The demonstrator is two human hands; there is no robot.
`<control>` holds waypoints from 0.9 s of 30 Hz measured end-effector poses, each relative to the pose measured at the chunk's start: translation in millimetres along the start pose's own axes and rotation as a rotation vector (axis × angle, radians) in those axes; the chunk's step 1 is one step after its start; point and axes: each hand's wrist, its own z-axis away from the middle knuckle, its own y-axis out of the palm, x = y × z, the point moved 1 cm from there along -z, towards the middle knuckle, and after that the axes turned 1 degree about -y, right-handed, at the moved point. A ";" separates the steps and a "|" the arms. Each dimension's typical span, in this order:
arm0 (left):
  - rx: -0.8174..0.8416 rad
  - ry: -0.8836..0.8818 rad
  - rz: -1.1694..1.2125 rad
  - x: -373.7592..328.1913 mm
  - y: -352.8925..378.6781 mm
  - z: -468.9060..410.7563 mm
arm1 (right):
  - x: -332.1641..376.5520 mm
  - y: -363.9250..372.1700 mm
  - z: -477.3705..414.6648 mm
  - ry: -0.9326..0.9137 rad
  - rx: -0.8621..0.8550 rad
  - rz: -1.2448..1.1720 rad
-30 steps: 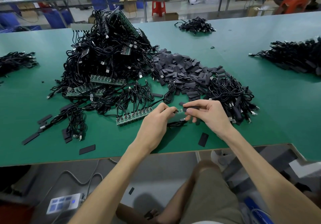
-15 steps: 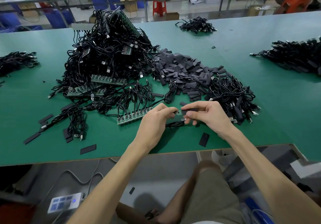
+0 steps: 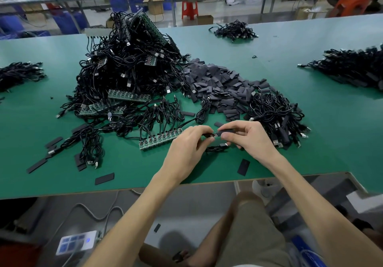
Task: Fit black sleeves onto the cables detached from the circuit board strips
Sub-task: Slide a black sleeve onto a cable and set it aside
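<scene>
My left hand point(image 3: 187, 145) pinches the small board end of a black cable point(image 3: 216, 148) just above the green table. My right hand point(image 3: 247, 137) pinches a black sleeve point(image 3: 225, 130) and holds its mouth against that cable end. The cable's coil and plug hang below my fingers. A green circuit board strip point(image 3: 160, 139) with cables still attached lies just left of my left hand. The pile of loose black sleeves point(image 3: 219, 84) sits beyond my hands.
A tall heap of cabled strips point(image 3: 128, 70) fills the left centre. Sleeved cables point(image 3: 275, 117) lie piled to the right. Stray sleeves lie near the table's front edge point(image 3: 243, 167). More cable piles sit far left, far right and at the back.
Both hands have lifted slightly and shifted a little away from me. The sleeve in my right hand has moved up to the cable end in my left.
</scene>
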 end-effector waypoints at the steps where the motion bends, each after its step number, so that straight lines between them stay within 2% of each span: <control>1: -0.002 0.006 0.006 0.2 0.0 0.1 | 0.1 -0.3 0.3 0.001 0.000 0.003; 16: -0.002 0.006 0.015 -2.3 3.1 0.4 | 3.5 0.4 0.2 -0.024 0.094 -0.042; 22: -0.070 0.091 -0.032 -3.9 3.3 3.1 | 2.6 -2.2 1.8 -0.017 0.042 -0.085; 27: -0.116 0.119 -0.004 -1.4 3.7 3.9 | 2.6 -1.5 1.2 -0.011 0.070 -0.102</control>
